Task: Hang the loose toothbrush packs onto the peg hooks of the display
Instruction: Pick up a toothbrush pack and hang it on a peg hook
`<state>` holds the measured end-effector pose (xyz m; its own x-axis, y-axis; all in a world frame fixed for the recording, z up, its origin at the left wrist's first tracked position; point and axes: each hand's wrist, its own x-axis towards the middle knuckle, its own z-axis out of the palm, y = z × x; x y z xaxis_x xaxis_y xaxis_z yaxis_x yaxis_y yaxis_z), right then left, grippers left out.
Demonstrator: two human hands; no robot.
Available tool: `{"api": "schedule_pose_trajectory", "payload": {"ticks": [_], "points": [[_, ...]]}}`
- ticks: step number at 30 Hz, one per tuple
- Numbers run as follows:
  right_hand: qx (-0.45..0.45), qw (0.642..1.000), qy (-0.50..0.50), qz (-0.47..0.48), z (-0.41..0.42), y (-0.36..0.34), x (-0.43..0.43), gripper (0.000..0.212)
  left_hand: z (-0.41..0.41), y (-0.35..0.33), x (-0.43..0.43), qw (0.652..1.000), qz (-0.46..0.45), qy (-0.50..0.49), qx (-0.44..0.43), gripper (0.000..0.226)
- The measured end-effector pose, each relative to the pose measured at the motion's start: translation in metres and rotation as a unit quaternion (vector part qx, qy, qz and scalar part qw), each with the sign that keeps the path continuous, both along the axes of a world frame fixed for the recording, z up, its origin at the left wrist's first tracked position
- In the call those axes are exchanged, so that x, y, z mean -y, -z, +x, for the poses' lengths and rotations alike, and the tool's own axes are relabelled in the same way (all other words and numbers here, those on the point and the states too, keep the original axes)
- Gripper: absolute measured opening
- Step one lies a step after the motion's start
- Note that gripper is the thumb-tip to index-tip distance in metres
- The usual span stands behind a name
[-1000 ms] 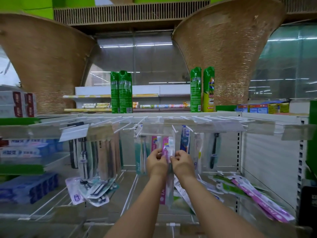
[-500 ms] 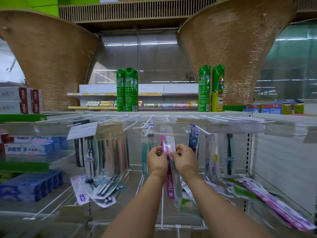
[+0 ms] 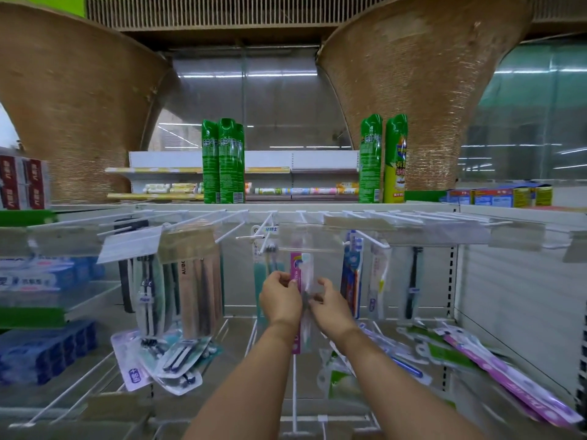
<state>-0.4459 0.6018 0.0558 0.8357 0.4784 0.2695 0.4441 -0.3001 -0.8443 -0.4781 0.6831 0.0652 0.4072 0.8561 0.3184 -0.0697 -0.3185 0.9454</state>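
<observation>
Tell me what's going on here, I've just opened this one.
A person is stocking a toothbrush display. The left hand and right hand hold a pink pack upright just below the peg hooks; whether it is on a hook yet cannot be told. Other packs hang on either side, and loose packs lie on the wire shelf below.

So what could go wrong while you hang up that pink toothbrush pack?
Both the left hand and right hand only pinch the pink plastic toothbrush pack by its edges, so it might slip onto the white wire shelf. The clear plastic label flap hangs just above it, possibly hiding the hook, so the hole could miss. The left hand might also bump the teal hanging toothbrush pack.
</observation>
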Motion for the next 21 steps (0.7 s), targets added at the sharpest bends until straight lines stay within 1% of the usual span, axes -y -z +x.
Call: {"api": "schedule_pose_trajectory", "payload": {"ticks": [1,2,4,5,6,8,9,11,13,14,16,17,19,21], "points": [[-0.005,1.0,0.017,0.0,0.005,0.003,0.001,0.048,0.001,0.003,0.001,1.0,-0.005,0.002,0.001,0.007],[-0.009,0.999,0.039,0.002,0.011,0.007,0.004,0.048,0.001,0.008,0.001,1.0,-0.007,-0.008,0.005,0.011],[-0.021,0.995,0.095,-0.016,0.02,0.013,0.016,0.038,-0.004,0.019,0.008,0.998,0.005,-0.057,0.028,0.015],[-0.026,0.992,0.118,-0.042,0.025,0.017,0.023,0.032,-0.009,0.025,0.014,0.997,0.016,-0.07,0.039,0.011],[-0.029,0.988,0.131,-0.074,0.03,0.022,0.032,0.026,-0.013,0.032,0.021,0.997,0.022,-0.056,0.038,0.009],[-0.034,0.981,0.138,-0.133,0.037,0.032,0.046,0.023,-0.016,0.046,0.034,1.0,0.025,0.009,-0.001,0.023],[-0.035,0.977,0.136,-0.16,0.04,0.037,0.05,0.025,-0.013,0.053,0.04,0.998,0.029,0.043,-0.038,0.026],[-0.037,0.97,0.123,-0.204,0.04,0.047,0.057,0.032,-0.007,0.065,0.05,0.987,0.034,0.094,-0.126,0.023],[-0.04,0.965,0.1,-0.238,0.034,0.053,0.063,0.041,-0.002,0.074,0.056,0.974,0.042,0.116,-0.192,0.012],[-0.031,0.964,0.088,-0.248,0.032,0.055,0.066,0.046,0.0,0.078,0.058,0.969,0.041,0.118,-0.214,0.016],[-0.013,0.964,0.071,-0.257,0.031,0.058,0.071,0.054,0.0,0.083,0.062,0.964,0.017,0.126,-0.234,0.025],[-0.006,0.961,0.059,-0.27,0.03,0.058,0.073,0.056,-0.001,0.083,0.064,0.963,0.0,0.139,-0.229,0.026],[0.019,0.947,0.039,-0.317,0.026,0.06,0.075,0.056,-0.003,0.085,0.067,0.963,-0.037,0.168,-0.206,0.026],[0.054,0.937,0.051,-0.341,0.023,0.065,0.077,0.054,-0.006,0.085,0.07,0.963,-0.049,0.177,-0.197,0.028]]}}
